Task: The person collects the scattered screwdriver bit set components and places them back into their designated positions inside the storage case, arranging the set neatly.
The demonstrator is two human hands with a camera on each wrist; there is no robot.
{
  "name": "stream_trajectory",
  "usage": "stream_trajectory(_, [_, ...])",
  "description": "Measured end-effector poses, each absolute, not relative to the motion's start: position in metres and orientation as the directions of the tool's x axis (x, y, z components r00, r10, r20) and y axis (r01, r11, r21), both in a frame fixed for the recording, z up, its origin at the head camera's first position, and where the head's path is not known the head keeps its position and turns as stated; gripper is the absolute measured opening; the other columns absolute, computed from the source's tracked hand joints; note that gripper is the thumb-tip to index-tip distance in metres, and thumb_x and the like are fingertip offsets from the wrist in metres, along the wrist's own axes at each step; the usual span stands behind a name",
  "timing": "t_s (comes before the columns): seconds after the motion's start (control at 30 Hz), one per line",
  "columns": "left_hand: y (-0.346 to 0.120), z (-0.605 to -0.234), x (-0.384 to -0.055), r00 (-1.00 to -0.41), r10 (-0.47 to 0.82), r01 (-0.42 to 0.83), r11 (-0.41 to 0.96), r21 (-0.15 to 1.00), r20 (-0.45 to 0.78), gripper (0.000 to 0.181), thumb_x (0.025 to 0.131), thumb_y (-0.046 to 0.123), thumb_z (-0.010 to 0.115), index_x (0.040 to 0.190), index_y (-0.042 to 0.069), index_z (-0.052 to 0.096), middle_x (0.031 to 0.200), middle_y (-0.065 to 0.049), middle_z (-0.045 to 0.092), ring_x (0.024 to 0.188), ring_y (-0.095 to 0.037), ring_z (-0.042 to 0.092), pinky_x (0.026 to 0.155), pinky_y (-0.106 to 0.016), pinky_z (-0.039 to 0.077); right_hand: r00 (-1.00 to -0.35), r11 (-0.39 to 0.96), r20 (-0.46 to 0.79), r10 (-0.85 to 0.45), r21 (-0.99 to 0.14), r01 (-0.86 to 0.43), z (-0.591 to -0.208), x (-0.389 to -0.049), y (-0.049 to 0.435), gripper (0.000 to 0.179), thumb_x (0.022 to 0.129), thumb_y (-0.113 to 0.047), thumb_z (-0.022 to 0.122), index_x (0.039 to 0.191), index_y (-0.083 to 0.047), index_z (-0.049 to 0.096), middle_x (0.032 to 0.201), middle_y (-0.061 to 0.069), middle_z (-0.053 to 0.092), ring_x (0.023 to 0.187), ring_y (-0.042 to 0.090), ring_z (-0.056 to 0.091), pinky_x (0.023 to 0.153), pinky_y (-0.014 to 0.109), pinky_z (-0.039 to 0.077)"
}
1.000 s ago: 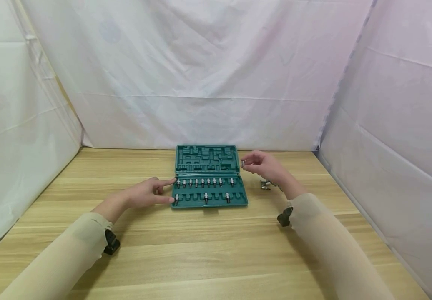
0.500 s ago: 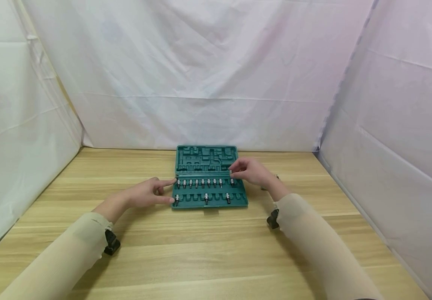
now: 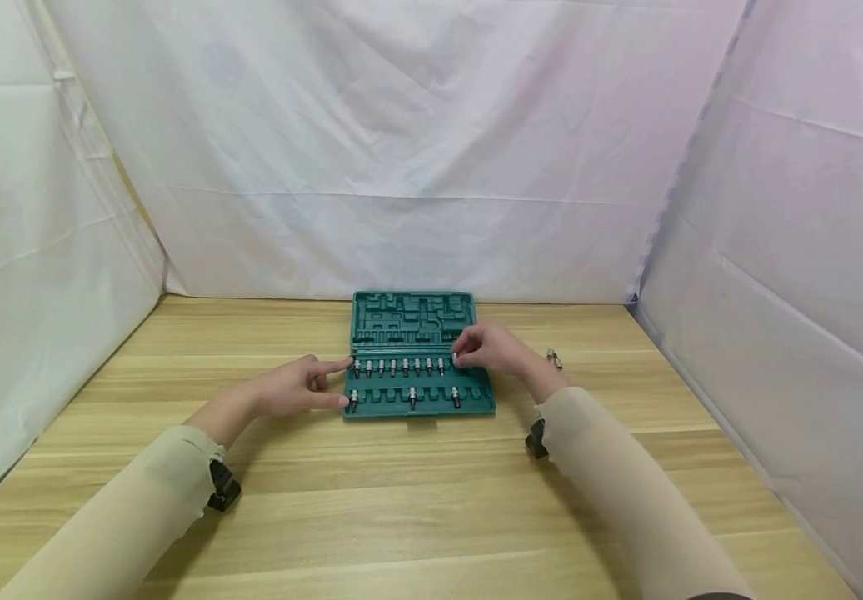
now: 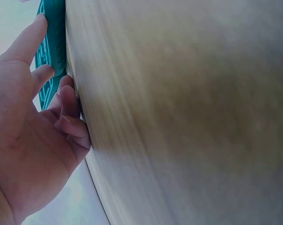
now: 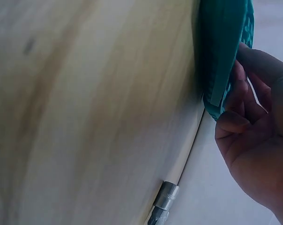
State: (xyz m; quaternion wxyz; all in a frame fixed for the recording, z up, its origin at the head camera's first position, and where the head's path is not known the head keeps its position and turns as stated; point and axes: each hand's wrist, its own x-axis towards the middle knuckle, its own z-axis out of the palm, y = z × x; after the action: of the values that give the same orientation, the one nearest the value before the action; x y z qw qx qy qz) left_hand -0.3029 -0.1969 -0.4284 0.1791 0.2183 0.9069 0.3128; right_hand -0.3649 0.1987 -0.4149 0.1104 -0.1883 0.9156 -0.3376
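An open green plastic case (image 3: 437,412) lies on the table, with silver bit sockets (image 3: 405,367) standing in a row near its hinge. Three more, including a middle bit socket (image 3: 412,397), sit in the front row. My left hand (image 3: 292,387) touches the case's left edge with outstretched index finger and thumb; its other fingers are bent. Over the right end of the back row, my right hand (image 3: 497,348) pinches a small bit socket (image 3: 455,359) between thumb and fingers. That hand hides most of the piece and the slots beneath it.
Loose bit sockets (image 3: 555,359) lie on the wooden table (image 3: 401,508) to the right of the case, partly near my right forearm. The case's molded lid (image 3: 411,317) lies back toward the white curtain (image 3: 401,242). White sheets also enclose both sides.
My right hand has moved left from beside the lid to the back row, carrying the bit socket, and lowered there. The left hand has stayed at the case's left edge.
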Motion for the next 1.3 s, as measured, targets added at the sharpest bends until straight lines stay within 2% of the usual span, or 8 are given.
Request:
stream_trajectory(0.33, [-0.1979, -0.4306, -0.3049, -0.845, 0.503, 0.285, 0.713, 0.641, -0.184, 0.087, 0.103, 0.049, 0.077, 0.173, 0.020, 0.035, 0.110, -0.011, 0.052, 0.094, -0.023, 0.050, 0.080, -0.038, 0.046, -0.891, 0.710, -0.110, -0.440, -0.650, -0.270, -0.4139, -0.3656, 0.1970, 0.019, 0.102, -0.020, 0.081, 0.119, -0.013, 0.080, 0.110, 0.005, 0.077, 0.101, 0.018, 0.068, 0.095, 0.039, 0.057])
stream_trajectory(0.53, [-0.1983, -0.4319, -0.3063, -0.844, 0.503, 0.285, 0.714, 0.639, -0.186, 0.087, 0.103, 0.050, 0.077, 0.173, 0.021, 0.035, 0.110, -0.011, 0.053, 0.094, -0.023, 0.050, 0.080, -0.038, 0.046, -0.888, 0.698, -0.108, -0.447, -0.663, -0.271, -0.4160, -0.3658, 0.1984, 0.015, 0.102, -0.020, 0.081, 0.116, -0.013, 0.080, 0.105, 0.004, 0.076, 0.097, 0.018, 0.066, 0.091, 0.036, 0.056])
stream_trajectory(0.67, [-0.1984, -0.4317, -0.3060, -0.842, 0.505, 0.282, 0.711, 0.643, -0.189, 0.088, 0.102, 0.050, 0.077, 0.174, 0.021, 0.035, 0.110, -0.011, 0.052, 0.094, -0.023, 0.050, 0.079, -0.038, 0.046, -0.891, 0.696, -0.105, -0.442, -0.666, -0.268, -0.4158, -0.3650, 0.1979, 0.010, 0.103, -0.019, 0.081, 0.111, -0.014, 0.079, 0.104, 0.004, 0.076, 0.097, 0.018, 0.068, 0.092, 0.037, 0.056])
stream_trajectory(0.9, [-0.1987, -0.4318, -0.3055, -0.842, 0.505, 0.285, 0.712, 0.641, -0.186, 0.088, 0.102, 0.051, 0.077, 0.174, 0.021, 0.035, 0.110, -0.011, 0.052, 0.094, -0.023, 0.050, 0.080, -0.038, 0.046, -0.899, 0.702, -0.111, -0.424, -0.668, -0.249, -0.4173, -0.3659, 0.1972, 0.011, 0.102, -0.019, 0.081, 0.112, -0.014, 0.079, 0.105, 0.004, 0.076, 0.097, 0.019, 0.068, 0.093, 0.038, 0.056])
stream_trajectory(1.13, [-0.1985, -0.4316, -0.3053, -0.842, 0.508, 0.292, 0.713, 0.638, -0.183, 0.088, 0.103, 0.050, 0.077, 0.174, 0.020, 0.035, 0.110, -0.011, 0.052, 0.095, -0.023, 0.049, 0.080, -0.038, 0.046, -0.902, 0.715, -0.113, -0.417, -0.653, -0.249, -0.4180, -0.3658, 0.1988, 0.006, 0.103, -0.020, 0.081, 0.107, -0.016, 0.081, 0.111, 0.003, 0.079, 0.106, 0.020, 0.070, 0.101, 0.044, 0.057])
stream_trajectory(1.3, [-0.1981, -0.4313, -0.3051, -0.842, 0.508, 0.293, 0.715, 0.635, -0.183, 0.088, 0.103, 0.050, 0.076, 0.174, 0.020, 0.034, 0.110, -0.011, 0.052, 0.094, -0.023, 0.049, 0.080, -0.038, 0.046, -0.898, 0.725, -0.115, -0.424, -0.637, -0.261, -0.4181, -0.3670, 0.2005, 0.012, 0.103, -0.023, 0.080, 0.114, -0.017, 0.080, 0.107, 0.005, 0.075, 0.099, 0.020, 0.067, 0.093, 0.041, 0.056])
